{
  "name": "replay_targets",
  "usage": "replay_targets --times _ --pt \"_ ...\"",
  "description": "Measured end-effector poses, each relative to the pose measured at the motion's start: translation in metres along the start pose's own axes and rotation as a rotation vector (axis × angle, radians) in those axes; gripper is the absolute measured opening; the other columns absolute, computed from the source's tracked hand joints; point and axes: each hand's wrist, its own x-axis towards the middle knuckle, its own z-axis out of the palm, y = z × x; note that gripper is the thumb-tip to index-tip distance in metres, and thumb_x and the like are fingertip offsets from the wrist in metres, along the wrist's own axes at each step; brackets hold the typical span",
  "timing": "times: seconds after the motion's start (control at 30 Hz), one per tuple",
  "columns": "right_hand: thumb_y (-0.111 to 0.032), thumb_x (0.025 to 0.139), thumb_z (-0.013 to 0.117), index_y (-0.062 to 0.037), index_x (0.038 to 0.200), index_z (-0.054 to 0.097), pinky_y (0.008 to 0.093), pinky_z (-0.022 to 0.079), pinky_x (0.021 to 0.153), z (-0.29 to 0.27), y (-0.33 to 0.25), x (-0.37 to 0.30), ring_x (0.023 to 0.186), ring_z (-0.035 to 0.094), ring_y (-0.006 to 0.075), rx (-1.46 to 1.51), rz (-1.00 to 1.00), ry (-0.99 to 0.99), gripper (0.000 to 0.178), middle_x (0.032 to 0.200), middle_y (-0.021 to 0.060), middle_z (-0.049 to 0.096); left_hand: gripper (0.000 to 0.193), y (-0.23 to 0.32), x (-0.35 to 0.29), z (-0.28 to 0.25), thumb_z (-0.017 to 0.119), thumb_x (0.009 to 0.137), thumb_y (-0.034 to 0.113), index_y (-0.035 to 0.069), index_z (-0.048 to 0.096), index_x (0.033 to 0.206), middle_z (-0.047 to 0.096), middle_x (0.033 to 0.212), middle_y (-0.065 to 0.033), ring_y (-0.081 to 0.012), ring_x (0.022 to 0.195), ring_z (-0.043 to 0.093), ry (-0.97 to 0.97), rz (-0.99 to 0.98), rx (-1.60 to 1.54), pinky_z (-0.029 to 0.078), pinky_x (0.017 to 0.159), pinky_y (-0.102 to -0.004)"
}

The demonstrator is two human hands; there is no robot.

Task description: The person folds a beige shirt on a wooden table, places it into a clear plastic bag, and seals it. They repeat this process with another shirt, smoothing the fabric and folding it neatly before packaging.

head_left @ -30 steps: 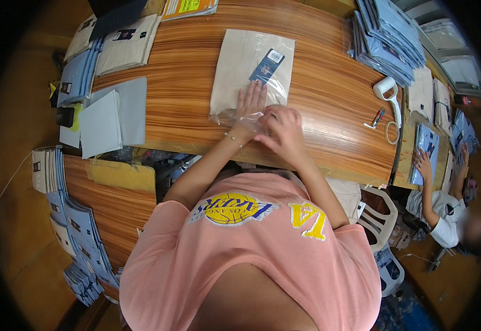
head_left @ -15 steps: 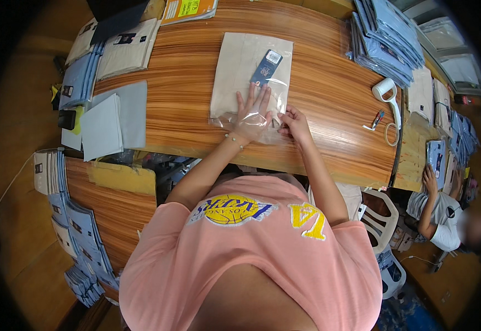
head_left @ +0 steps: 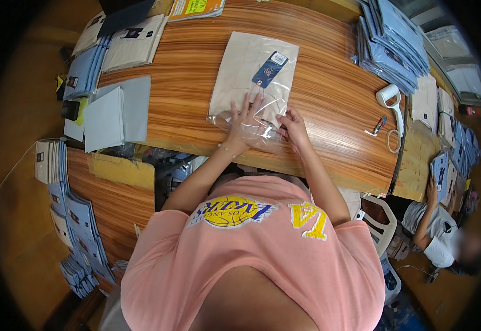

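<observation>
A folded beige garment point(head_left: 235, 66) lies in a clear plastic bag point(head_left: 273, 144) on the wooden table in front of me. A dark blue tag point(head_left: 270, 70) with a white label at one end sits tilted on the garment, a thin string loop below it. My left hand point(head_left: 244, 122) is open, fingers spread flat over the garment's near part; clear film shows over the back of it, so it seems to be inside the bag's mouth. At the bag's near right corner, my right hand point(head_left: 292, 128) pinches the edge of the plastic.
Bagged blue garments point(head_left: 389, 44) are stacked at the far right, near a white handheld device point(head_left: 390, 102) and a tape roll point(head_left: 393, 140). Papers point(head_left: 103, 118) and more bagged garments point(head_left: 133, 41) lie at the left. A co-worker point(head_left: 434, 220) touches a blue pack at the right.
My left hand has drawn back toward me, off the tag, which now shows whole and more tilted. The right hand stays at the bag's corner. The view has shifted slightly.
</observation>
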Motion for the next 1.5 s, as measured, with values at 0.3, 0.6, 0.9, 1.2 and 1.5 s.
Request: replay_targets --times 0.3,0.6,0.9,1.2,1.5 --pt "0.000 0.084 0.058 -0.0066 0.115 0.047 0.0330 0.052 0.070 -0.001 0.007 0.004 0.084 0.059 0.0161 0.142 0.116 -0.078 0.033 0.100 0.0078 0.059 0.064 0.003 -0.063 -0.044 0.053 0.088 0.029 -0.002 0.030 0.139 0.016 0.150 -0.0181 -0.0366 0.139 0.011 -0.347 -0.008 -0.199 0.013 0.108 -0.0581" --pt "0.012 0.081 0.052 -0.0020 0.117 0.042 0.0346 0.057 0.067 0.024 -0.008 -0.006 0.093 0.060 0.0240 0.222 0.047 -0.196 0.040 0.111 0.0145 0.055 0.078 -0.004 -0.002 -0.100 0.075 0.066 0.014 0.011 0.041 0.136 0.040 0.140 -0.0160 -0.0305 0.131 0.036 0.028 0.099 0.127 0.026 0.109 -0.0389" --pt "-0.017 0.089 0.058 -0.0041 0.139 0.031 0.0240 0.043 0.083 0.026 -0.085 -0.069 0.096 0.054 0.0141 -0.160 -0.294 -0.047 0.058 0.110 0.0065 0.055 0.044 0.007 0.054 -0.043 0.062 0.086 0.014 -0.002 0.047 0.124 0.057 0.117 -0.0152 -0.0282 0.104 0.057 0.702 -0.733 -1.444 0.046 0.093 -0.0378" --pt "-0.016 0.090 0.055 -0.0040 0.135 0.035 0.0298 0.051 0.051 -0.013 -0.050 0.009 0.070 0.061 0.0173 -0.249 -0.188 0.028 0.050 0.090 0.0109 0.062 0.052 0.031 0.027 -0.013 0.036 0.097 0.038 -0.001 0.038 0.131 0.048 0.129 -0.0185 -0.0297 0.119 0.047 -0.075 -0.825 -2.407 0.041 0.097 -0.0454" --pt "-0.017 0.079 0.061 -0.0084 0.107 0.059 0.0390 0.042 0.079 0.014 -0.029 -0.017 0.093 0.053 0.0281 -1.434 -0.913 0.018 0.029 0.094 0.0095 0.060 0.030 -0.039 0.021 -0.086 0.051 0.091 0.024 -0.003 0.062 0.097 0.066 0.088 -0.0152 -0.0307 0.079 0.063 -0.055 0.133 -0.714 0.049 0.076 -0.0378"
